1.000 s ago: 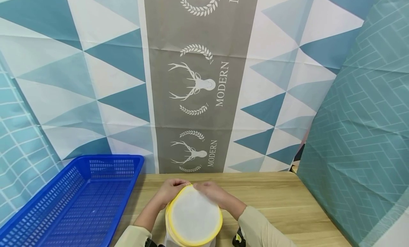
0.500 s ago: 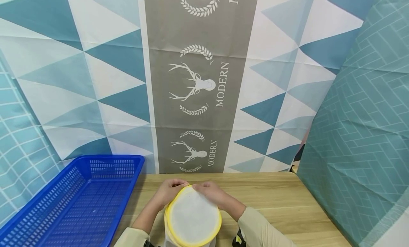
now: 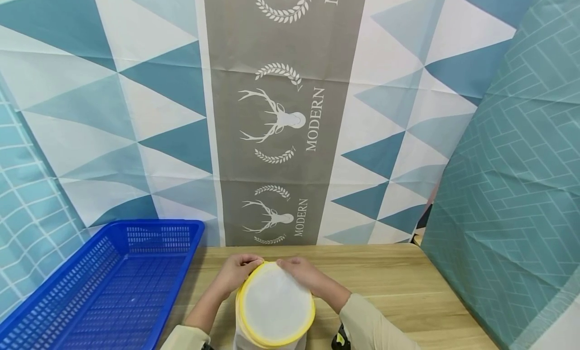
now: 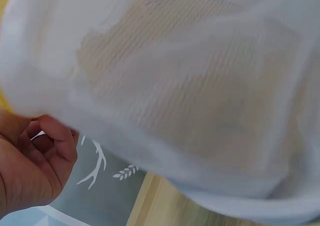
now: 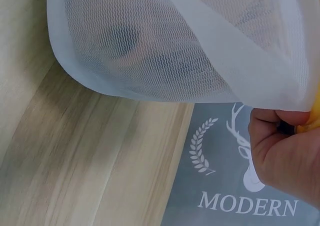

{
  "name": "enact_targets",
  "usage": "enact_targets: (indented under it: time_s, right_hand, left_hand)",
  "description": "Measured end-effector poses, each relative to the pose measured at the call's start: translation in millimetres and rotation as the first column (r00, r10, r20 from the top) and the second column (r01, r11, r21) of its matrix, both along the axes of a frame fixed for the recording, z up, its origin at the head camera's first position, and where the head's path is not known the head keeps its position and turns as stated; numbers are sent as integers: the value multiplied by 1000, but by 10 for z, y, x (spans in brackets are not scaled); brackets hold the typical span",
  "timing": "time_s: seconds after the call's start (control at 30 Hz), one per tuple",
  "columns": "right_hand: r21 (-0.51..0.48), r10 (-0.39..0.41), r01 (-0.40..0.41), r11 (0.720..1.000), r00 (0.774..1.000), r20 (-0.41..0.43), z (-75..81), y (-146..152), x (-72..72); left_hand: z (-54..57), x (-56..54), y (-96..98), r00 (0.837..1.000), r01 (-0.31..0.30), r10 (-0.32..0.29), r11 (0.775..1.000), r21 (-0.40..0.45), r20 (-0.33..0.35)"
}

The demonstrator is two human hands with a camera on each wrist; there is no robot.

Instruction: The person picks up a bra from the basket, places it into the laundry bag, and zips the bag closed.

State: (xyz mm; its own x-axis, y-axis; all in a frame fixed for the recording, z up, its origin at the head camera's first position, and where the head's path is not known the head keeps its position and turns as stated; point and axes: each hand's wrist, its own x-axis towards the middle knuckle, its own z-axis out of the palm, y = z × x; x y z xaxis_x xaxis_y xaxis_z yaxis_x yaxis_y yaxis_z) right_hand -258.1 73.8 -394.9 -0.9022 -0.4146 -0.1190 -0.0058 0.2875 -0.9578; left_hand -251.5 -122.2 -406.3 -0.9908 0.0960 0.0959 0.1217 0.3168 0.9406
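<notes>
A white mesh laundry bag [image 3: 277, 303] with yellow trim stands at the bottom middle of the head view, its round top facing up. At the far-left part of the yellow edge, my left hand [image 3: 235, 274] pinches the trim between thumb and fingers. Just right of it, my right hand [image 3: 304, 275] grips the same edge with the thumb on top. The left wrist view has the left hand [image 4: 37, 161] curled under the bag's rim, beside the mesh wall [image 4: 190, 96]. In the right wrist view, the right hand [image 5: 285, 141] holds the yellow edge; dark shapes show through the mesh [image 5: 135, 46].
A large blue plastic basket [image 3: 131, 294] stands left of the bag. The wooden table [image 3: 385, 284] extends to the right, ending at a patterned cloth backdrop [image 3: 281, 189] behind and a green cloth [image 3: 512, 199] at the right.
Both hands stay at the bag's far edge. My fingertips have drifted slightly apart, the left ones a little to the left, and more of the trim shows between them.
</notes>
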Motion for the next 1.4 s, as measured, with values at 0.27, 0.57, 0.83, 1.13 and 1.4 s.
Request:
enact_targets:
  time_s: [0.27,0.57,0.83,1.13,1.4]
  right_hand:
    - [-11,-13,13,1000,1000,-1,-14,15,4]
    - [-59,-44,42,997,999,-27,-20,-43,20]
    - [-40,-58,57,998,998,-36,-3,-78,28]
    - [-36,-86,85,996,995,-39,-2,-90,38]
    - [12,-76,77,997,994,-81,41,-89,52]
  left_hand:
    - [-3,1,-9,1000,-9,9,1000,-6,7]
    - [57,37,-4,998,-54,55,998,-19,31]
    - [171,71,-20,996,-72,76,995,-69,57]
    - [175,78,26,997,-75,77,994,-78,24]
    - [119,55,65,997,-72,70,994,-79,-26]
